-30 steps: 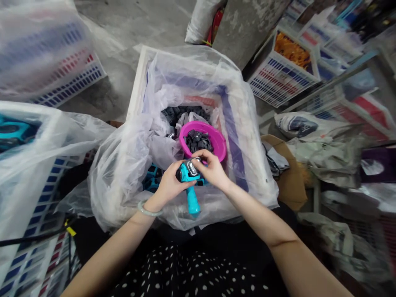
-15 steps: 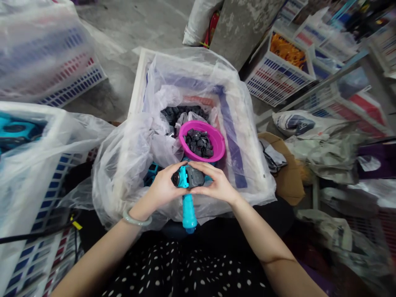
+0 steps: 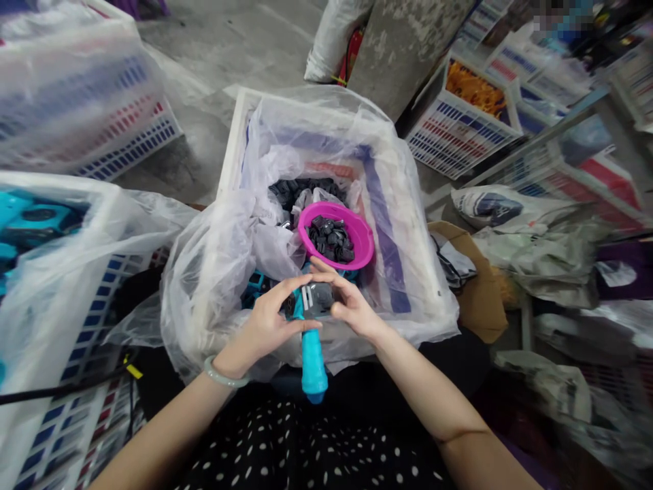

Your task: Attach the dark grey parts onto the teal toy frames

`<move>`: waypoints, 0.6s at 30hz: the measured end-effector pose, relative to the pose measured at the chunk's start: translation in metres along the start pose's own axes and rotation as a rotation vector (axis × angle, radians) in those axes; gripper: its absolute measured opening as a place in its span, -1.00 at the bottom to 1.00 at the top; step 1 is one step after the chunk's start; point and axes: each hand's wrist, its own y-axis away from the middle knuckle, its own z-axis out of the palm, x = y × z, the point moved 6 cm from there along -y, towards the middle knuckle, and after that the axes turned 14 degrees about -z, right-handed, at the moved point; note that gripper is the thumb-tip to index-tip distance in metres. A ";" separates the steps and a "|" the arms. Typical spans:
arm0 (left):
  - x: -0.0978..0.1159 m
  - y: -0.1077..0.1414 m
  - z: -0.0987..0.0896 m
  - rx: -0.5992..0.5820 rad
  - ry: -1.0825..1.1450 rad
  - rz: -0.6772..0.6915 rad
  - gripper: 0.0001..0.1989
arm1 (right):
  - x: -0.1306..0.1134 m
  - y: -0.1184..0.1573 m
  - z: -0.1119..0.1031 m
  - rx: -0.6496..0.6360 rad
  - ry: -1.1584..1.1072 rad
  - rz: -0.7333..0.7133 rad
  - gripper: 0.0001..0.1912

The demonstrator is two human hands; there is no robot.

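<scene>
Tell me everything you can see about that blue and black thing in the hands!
The blue and black thing looks like hard plastic. Its bright blue handle ends in a darker blue tip and points back toward the person. Its blackish head has pale stripes, with blue beside the left hand, which holds it. The right hand curves around the other side; whether it touches is hard to tell.

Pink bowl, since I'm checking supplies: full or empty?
Partly full: dark pieces lie heaped inside the pink bowl, leaving its right side bare.
</scene>
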 end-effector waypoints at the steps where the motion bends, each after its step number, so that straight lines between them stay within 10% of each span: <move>1: 0.002 0.001 -0.002 -0.018 0.026 0.042 -0.35 | 0.007 0.000 0.003 -0.011 -0.110 0.093 -0.23; 6: 0.007 0.002 -0.012 -0.086 0.322 -0.044 -0.37 | 0.022 -0.014 0.018 -0.032 -0.282 0.303 -0.06; 13: -0.019 -0.011 -0.025 0.293 0.483 -0.237 -0.70 | 0.026 -0.060 0.032 -0.172 0.059 0.141 -0.11; 18: -0.062 -0.017 -0.038 0.369 0.817 -0.515 -0.56 | 0.060 -0.132 0.011 -0.473 0.129 0.215 -0.23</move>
